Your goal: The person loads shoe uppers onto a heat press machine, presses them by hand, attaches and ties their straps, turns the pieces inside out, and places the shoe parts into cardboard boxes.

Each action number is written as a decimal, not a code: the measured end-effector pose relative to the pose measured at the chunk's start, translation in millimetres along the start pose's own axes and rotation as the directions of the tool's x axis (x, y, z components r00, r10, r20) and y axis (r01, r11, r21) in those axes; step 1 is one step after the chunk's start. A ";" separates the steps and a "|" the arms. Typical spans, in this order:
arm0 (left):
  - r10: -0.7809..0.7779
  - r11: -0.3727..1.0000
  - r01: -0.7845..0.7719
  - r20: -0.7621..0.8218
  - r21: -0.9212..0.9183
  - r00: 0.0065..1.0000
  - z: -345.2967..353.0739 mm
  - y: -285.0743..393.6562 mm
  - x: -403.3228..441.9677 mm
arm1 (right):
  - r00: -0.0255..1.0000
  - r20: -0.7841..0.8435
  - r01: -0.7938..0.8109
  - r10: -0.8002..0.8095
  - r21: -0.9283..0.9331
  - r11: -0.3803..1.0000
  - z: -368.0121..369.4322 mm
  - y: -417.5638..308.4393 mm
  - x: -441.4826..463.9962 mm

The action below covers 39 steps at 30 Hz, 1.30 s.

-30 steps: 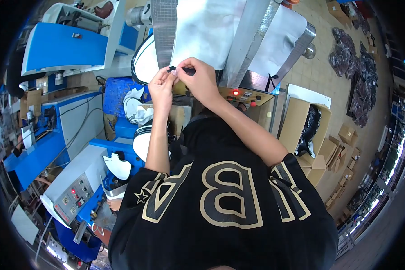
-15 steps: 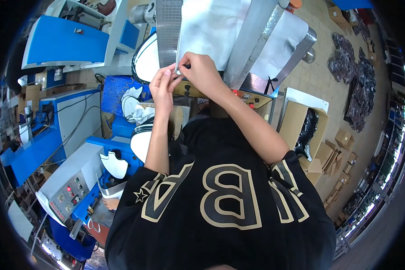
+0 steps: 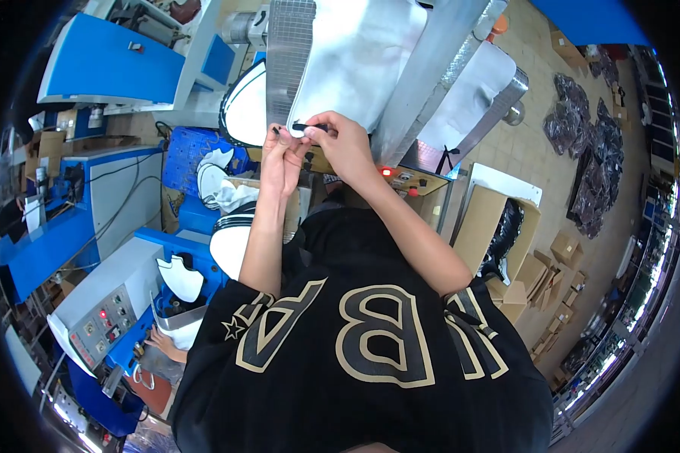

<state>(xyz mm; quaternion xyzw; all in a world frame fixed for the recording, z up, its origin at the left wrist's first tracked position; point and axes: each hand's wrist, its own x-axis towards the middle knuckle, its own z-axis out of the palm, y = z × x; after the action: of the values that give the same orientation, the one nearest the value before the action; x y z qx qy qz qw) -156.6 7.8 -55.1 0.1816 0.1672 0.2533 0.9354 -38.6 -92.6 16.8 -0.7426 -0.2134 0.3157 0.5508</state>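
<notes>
Above the near edge of the machine's mesh belt [image 3: 285,75], my two hands work close together. My left hand [image 3: 281,164] pinches a small dark piece [image 3: 276,131] between thumb and fingertips; its kind is too small to make out. Between the fingers of my right hand [image 3: 344,146] is a small black strip [image 3: 308,127], partly covered by the fingers. A white sheet [image 3: 355,64] lies on the belt just beyond the fingertips.
White shoe-upper pieces with black lines [image 3: 245,109] lie left of the belt. A blue crate [image 3: 177,155] stands farther left. Another person's hand [image 3: 166,346] is at a control machine [image 3: 102,325]. At right, a cardboard box [image 3: 472,226] holds black items.
My hands have come slightly apart and a little nearer to me. The small black pieces in my fingers now show. At lower left, the other person's hand has come further into view.
</notes>
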 end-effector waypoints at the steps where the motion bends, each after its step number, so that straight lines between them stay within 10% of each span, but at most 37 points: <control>1: 0.009 1.000 -0.009 -0.016 -0.007 1.000 -1.2 -1.3 -0.8 | 0.999 0.015 -0.030 0.030 0.021 0.999 -1.7 -5.0 -3.6; 9: 0.084 0.934 -0.020 -0.165 0.358 0.983 7.5 7.3 -18.5 | 0.999 0.047 -0.021 0.018 0.068 0.997 1.8 -2.6 -6.0; 17: -0.001 0.695 -0.062 0.088 0.717 0.996 42.1 28.0 -26.6 | 0.951 0.091 0.282 -0.295 0.127 0.951 -5.1 -11.0 -19.1; 23: 0.397 0.552 -0.323 0.098 0.769 0.912 58.6 20.4 -20.9 | 0.835 0.151 0.542 -0.529 -0.057 0.839 -13.5 -15.1 -22.4; 33: 0.248 0.665 -0.205 0.046 0.718 0.968 60.5 20.3 -4.1 | 0.712 0.234 0.702 -0.662 -0.236 0.672 -19.2 -40.1 -15.9; 39: 0.040 0.980 -0.030 -0.048 0.196 0.998 32.5 20.8 -13.4 | 0.738 0.229 0.661 -0.635 -0.433 0.612 -10.7 -47.3 -6.8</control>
<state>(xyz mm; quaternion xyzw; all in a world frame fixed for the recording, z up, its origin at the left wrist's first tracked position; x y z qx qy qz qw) -162.9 9.1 -14.7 0.2687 0.2120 0.2566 0.9039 -34.4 -90.1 65.6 -0.7200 -0.5536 0.0502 0.4155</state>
